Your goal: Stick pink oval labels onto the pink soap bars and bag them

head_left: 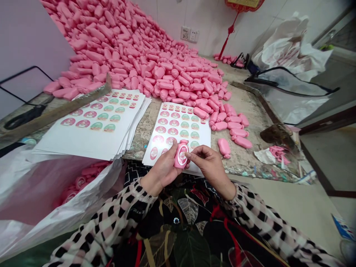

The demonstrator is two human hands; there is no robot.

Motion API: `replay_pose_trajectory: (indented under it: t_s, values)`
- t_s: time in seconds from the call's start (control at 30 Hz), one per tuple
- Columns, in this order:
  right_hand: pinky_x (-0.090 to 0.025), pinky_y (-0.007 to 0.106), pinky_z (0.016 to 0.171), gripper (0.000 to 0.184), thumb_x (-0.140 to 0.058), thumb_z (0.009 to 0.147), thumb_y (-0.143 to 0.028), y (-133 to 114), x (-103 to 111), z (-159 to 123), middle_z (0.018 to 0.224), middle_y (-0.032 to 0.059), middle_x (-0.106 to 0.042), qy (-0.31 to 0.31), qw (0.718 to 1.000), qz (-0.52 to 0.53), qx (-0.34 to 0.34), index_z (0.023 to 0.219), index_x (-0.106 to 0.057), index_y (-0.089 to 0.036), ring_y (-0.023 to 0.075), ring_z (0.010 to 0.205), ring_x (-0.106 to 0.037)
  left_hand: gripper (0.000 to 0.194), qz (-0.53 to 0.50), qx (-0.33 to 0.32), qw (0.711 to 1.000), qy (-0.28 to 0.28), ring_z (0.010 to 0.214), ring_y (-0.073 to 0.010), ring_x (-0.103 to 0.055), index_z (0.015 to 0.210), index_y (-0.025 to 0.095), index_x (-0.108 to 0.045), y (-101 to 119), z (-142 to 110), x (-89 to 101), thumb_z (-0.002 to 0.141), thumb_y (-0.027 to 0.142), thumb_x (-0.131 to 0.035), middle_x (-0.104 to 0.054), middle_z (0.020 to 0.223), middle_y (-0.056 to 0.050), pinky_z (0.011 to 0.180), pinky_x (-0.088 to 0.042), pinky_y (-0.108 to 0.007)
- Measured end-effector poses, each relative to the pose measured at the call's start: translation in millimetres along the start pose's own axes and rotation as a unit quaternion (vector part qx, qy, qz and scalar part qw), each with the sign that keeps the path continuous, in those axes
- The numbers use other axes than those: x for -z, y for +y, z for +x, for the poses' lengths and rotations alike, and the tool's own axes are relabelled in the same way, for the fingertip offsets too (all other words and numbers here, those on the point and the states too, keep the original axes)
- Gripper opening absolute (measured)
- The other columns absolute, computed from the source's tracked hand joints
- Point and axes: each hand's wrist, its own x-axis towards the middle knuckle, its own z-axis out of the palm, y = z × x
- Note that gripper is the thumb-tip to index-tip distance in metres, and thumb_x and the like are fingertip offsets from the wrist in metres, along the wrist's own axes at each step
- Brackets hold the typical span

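My left hand (162,168) is closed around a small pink bottle (181,155), held upright just above the near table edge. A round pink and white sticker shows on the bottle's front. My right hand (208,163) touches the bottle from the right, its fingertips pressed on the sticker. Directly behind the bottle lies a sticker sheet (178,129) with rows of round pink and green labels, some places peeled bare.
A huge heap of pink bottles (133,48) fills the back of the table, with loose ones (236,131) at right. A stack of sticker sheets (97,122) lies left under a wooden bar (55,113). A plastic bag (55,193) holding labelled bottles hangs at lower left. Scissors (25,116) rest far left.
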Motion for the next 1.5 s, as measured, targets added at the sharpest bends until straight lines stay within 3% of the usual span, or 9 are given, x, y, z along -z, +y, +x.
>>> replay_pose_trajectory:
  t_s: [0.43,0.53,0.7,0.9,1.07,1.13,1.23,1.37,1.5]
  values:
    - [-0.043,0.025,0.057,0.02,-0.069,0.072,-0.036,5,0,-1,0.062,-0.0028,-0.06,0.005,0.999,-0.048,0.005,0.069,-0.06,-0.018,0.0113,0.056,-0.055,0.044,0.018,-0.025,0.999,-0.029,0.068,-0.011,-0.054,0.105,0.017,-0.057,-2,-1,-2.1,0.08,0.053,-0.055,-0.054,0.082,-0.002,0.056,-0.045,-0.023]
    - [-0.043,0.026,0.061,0.021,-0.063,0.078,-0.04,2,2,-6,0.068,-0.0006,-0.061,0.01,0.99,-0.136,0.047,0.074,-0.06,-0.019,0.0128,0.062,-0.057,0.044,0.033,-0.039,0.997,-0.051,0.068,-0.0106,-0.054,0.101,0.017,-0.057,-5,-3,-2.7,0.079,0.055,-0.054,-0.055,0.08,-0.001,0.058,-0.045,-0.022]
    - [-0.039,0.028,0.068,0.023,-0.058,0.08,-0.044,2,14,-6,0.082,0.0028,-0.062,0.036,0.935,-0.331,0.124,0.081,-0.065,-0.022,0.0159,0.078,-0.055,0.047,0.049,-0.027,0.998,-0.027,0.063,-0.0095,-0.054,0.1,0.016,-0.056,-5,-5,-3.9,0.078,0.057,-0.054,-0.058,0.078,-0.002,0.057,-0.043,-0.021]
    - [-0.042,0.026,0.064,0.035,-0.068,0.068,-0.049,8,16,10,0.077,-0.0001,-0.06,0.036,0.992,-0.111,-0.042,0.084,-0.061,-0.019,0.0132,0.068,-0.053,0.056,0.062,0.017,0.997,-0.036,0.06,-0.0114,-0.055,0.093,0.014,-0.057,-4,-2,-6.0,0.077,0.066,-0.043,-0.057,0.07,-0.004,0.052,-0.043,-0.021]
    - [-0.039,0.022,0.044,0.033,-0.073,0.064,-0.042,4,-1,6,0.061,-0.0055,-0.054,-0.029,0.986,0.097,-0.132,0.079,-0.055,-0.019,0.0084,0.046,-0.047,0.043,0.119,0.029,0.988,-0.089,0.055,-0.0115,-0.054,0.102,0.018,-0.05,-5,-6,-4.7,0.082,0.056,-0.048,-0.056,0.072,-0.002,0.049,-0.042,-0.023]
    - [-0.037,0.02,0.042,0.03,-0.072,0.066,-0.04,6,-3,5,0.057,-0.0066,-0.052,-0.031,0.981,0.137,-0.137,0.075,-0.054,-0.019,0.0068,0.043,-0.045,0.036,0.154,0.033,0.982,-0.109,0.055,-0.011,-0.053,0.108,0.022,-0.044,-3,-9,-3.4,0.08,0.035,-0.062,-0.056,0.073,0.0,0.049,-0.041,-0.022]
    - [-0.037,0.019,0.045,0.028,-0.072,0.067,-0.038,10,-3,5,0.057,-0.0064,-0.054,-0.032,0.977,0.172,-0.122,0.074,-0.054,-0.018,0.0058,0.045,-0.047,0.049,0.161,0.038,0.979,-0.115,0.053,-0.0089,-0.051,0.111,0.025,-0.038,0,-11,-0.7,0.072,0.007,-0.062,-0.055,0.072,0.003,0.049,-0.04,-0.02]
    - [-0.036,0.019,0.045,0.028,-0.067,0.072,-0.042,13,-6,5,0.049,-0.0072,-0.051,-0.043,0.978,0.174,-0.109,0.072,-0.053,-0.018,0.0061,0.041,-0.044,0.052,0.16,0.036,0.98,-0.115,0.047,-0.008,-0.049,0.111,0.025,-0.036,-3,-8,3.6,0.068,0.001,-0.051,-0.057,0.073,0.002,0.044,-0.039,-0.019]
    - [-0.038,0.021,0.048,0.029,-0.064,0.074,-0.046,14,-4,7,0.052,-0.0064,-0.052,-0.046,0.988,0.114,-0.091,0.073,-0.054,-0.018,0.0067,0.044,-0.044,0.048,0.175,0.023,0.978,-0.109,0.043,-0.0079,-0.047,0.108,0.024,-0.038,-6,-4,4.1,0.067,0.006,-0.053,-0.059,0.073,0.001,0.038,-0.036,-0.017]
